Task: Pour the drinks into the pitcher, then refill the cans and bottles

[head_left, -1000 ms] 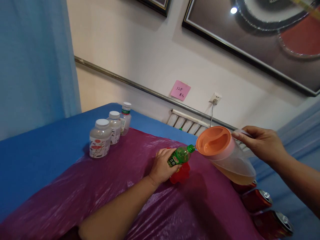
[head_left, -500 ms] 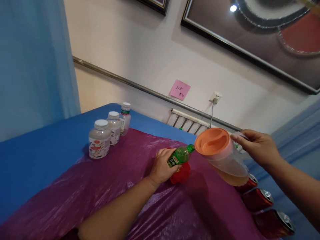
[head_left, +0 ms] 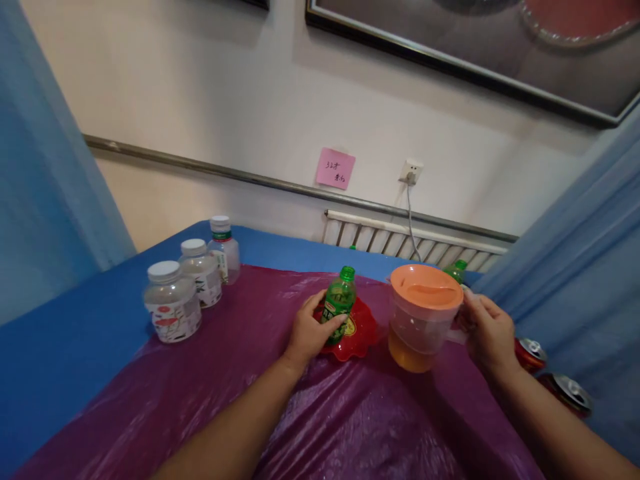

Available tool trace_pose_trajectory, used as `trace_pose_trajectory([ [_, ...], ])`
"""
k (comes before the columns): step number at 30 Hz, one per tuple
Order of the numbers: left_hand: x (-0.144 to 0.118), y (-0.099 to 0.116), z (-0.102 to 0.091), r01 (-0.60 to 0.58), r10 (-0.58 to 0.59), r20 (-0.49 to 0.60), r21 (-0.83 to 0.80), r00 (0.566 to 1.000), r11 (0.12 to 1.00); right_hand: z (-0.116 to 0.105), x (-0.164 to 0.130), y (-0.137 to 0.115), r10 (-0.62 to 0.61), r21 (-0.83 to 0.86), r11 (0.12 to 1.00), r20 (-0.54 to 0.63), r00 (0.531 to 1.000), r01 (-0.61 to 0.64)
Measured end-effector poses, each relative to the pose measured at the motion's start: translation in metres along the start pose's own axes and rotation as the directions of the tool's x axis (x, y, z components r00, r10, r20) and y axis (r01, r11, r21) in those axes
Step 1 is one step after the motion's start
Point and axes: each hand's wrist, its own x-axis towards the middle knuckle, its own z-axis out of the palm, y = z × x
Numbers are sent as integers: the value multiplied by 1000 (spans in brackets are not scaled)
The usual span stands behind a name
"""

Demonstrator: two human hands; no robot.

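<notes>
My left hand is wrapped round a green plastic bottle, uncapped and nearly upright over a red scalloped plate. To its right, my right hand grips the handle of a clear pitcher with an orange lid. Amber liquid lies in the bottom of the pitcher, which stands roughly upright, apart from the bottle. Whether the pitcher's base touches the table cover, I cannot tell.
Three clear jars with white lids, the nearest jar largest, stand at the left. Red cans are at the right edge, and another green bottle is behind the pitcher. Purple plastic sheeting covers the blue table.
The pitcher has gone from tilted at the bottle's mouth to upright and away from it. The bottle has also straightened from a lean. My view has turned somewhat.
</notes>
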Motion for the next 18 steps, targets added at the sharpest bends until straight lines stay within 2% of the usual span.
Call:
trace_pose_trajectory([
  [4,5,-1,0,100,-99,12,-116,995,988,4,-17,25,87,186,980,-111,990,-65],
  [8,10,-1,-2,119,-120,-2,-133,993,984,9,-26,36,148,290,952,-161,976,-96],
  [18,10,-5,-2,123,-124,-2,-137,992,983,3,-39,58,179,339,936,-233,956,-93],
])
